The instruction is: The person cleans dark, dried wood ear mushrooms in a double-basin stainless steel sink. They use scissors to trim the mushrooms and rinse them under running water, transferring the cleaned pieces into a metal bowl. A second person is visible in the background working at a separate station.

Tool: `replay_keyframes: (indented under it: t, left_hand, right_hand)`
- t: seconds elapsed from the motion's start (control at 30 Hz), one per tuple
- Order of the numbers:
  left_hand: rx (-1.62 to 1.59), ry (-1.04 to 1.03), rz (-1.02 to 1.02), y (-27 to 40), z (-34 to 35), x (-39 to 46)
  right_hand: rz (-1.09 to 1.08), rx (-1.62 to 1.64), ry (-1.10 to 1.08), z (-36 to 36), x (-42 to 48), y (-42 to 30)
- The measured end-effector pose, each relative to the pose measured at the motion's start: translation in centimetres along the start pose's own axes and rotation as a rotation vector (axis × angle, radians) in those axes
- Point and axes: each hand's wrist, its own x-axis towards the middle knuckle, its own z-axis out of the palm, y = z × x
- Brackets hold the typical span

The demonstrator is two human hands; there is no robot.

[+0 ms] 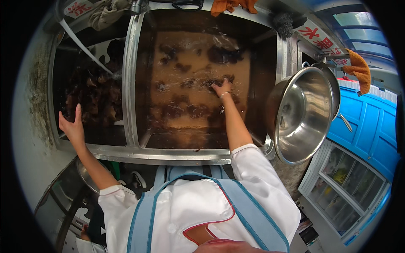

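Before me is a two-basin stainless steel sink (190,154). My left hand (72,125) hovers over the near left part of the left basin, thumb and fingers spread, holding nothing. Below and beyond it lies a heap of dark brown, ruffled pieces (101,95), probably wood ear fungus. A stream of water (85,47) runs onto that heap. In the right basin, my right hand (224,88) reaches into brownish water, its fingertips among dark floating pieces (190,110) of the same kind. Whether it grips any of them is hidden by the water.
A large steel bowl (303,117) stands tilted right of the sink. A grey cloth (109,14), an orange cloth (234,5) and a wire scourer (283,24) lie along the back rim. Another person's hand (84,233) shows at lower left. A glass-fronted cabinet (345,186) stands at right.
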Motion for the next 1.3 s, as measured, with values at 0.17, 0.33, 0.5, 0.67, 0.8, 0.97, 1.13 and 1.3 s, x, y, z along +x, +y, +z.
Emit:
replay_keyframes:
  t: [0.17, 0.33, 0.5, 0.67, 0.8, 0.97, 1.13, 1.3]
  left_hand:
    - [-0.979, -0.588, -0.176, 8.2, 1.9, -9.8]
    - [-1.126, -1.44, -0.438, 14.0, 10.6, -19.8]
    - [-1.279, -1.458, -0.856, 15.5, 14.1, -21.7]
    - [-1.192, -0.897, -0.533, 12.9, 9.3, -13.5]
    - [-1.085, -0.275, -0.483, 6.4, 4.4, -3.5]
    - [-0.815, 0.09, -0.398, 2.0, 1.9, -3.7]
    - [-1.031, -0.338, -0.3, 8.7, 2.5, -9.6]
    - [-1.352, -1.145, -0.644, 12.8, 8.0, -17.0]
  right_hand:
    - [0.299, 0.689, -0.313, -3.1, -5.5, -6.9]
    - [0.17, 1.376, -0.328, -4.2, -10.5, -6.0]
    - [-0.079, 1.041, -0.64, -6.8, -14.0, -8.8]
    - [-0.214, 0.811, -0.074, -6.6, -1.5, -4.4]
    - [-0.004, 0.301, 0.199, -7.7, 10.7, -2.2]
    - [0.082, -0.258, -0.22, -1.7, 11.0, -8.7]
    - [-0.023, 0.205, 0.098, 1.5, 8.1, -5.6]
    - [0.227, 1.24, -0.368, -5.8, -3.0, -9.8]
